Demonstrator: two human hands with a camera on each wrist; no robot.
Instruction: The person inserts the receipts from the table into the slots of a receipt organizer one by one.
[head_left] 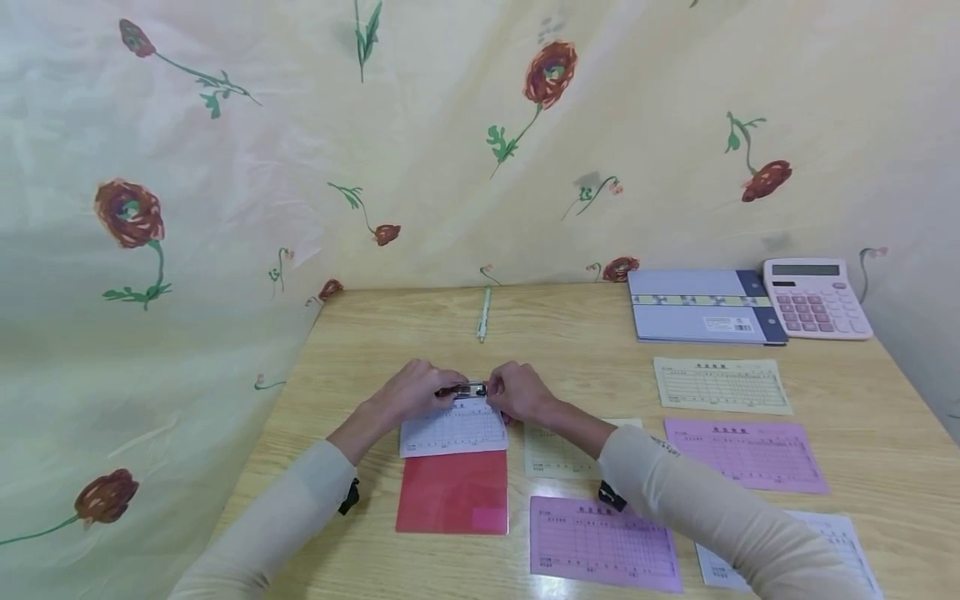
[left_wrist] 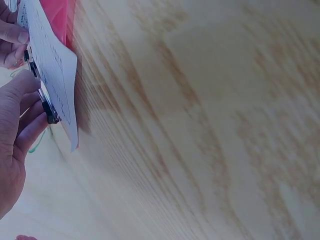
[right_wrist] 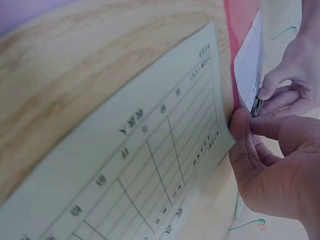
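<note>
A small red clipboard (head_left: 450, 492) lies on the table in the head view, a white printed form (head_left: 453, 435) over its upper part. At its top edge sits a metal clip (head_left: 474, 389) with black ends. My left hand (head_left: 423, 387) grips the clip's left side, its thumb and fingers about the clip in the left wrist view (left_wrist: 12, 125). At the clip's right end, my right hand (head_left: 520, 392) pinches the top right corner of the clipboard. In the right wrist view, that right hand (right_wrist: 280, 160) partly hides the corner between its fingers.
Pale green forms (head_left: 720, 385), purple forms (head_left: 603, 542) and a white form (head_left: 832, 533) lie to the right. A pen (head_left: 484, 315) lies behind the hands. A blue folder (head_left: 693, 321) and a pink calculator (head_left: 816, 300) are at the back right, before a flowered curtain (head_left: 450, 150).
</note>
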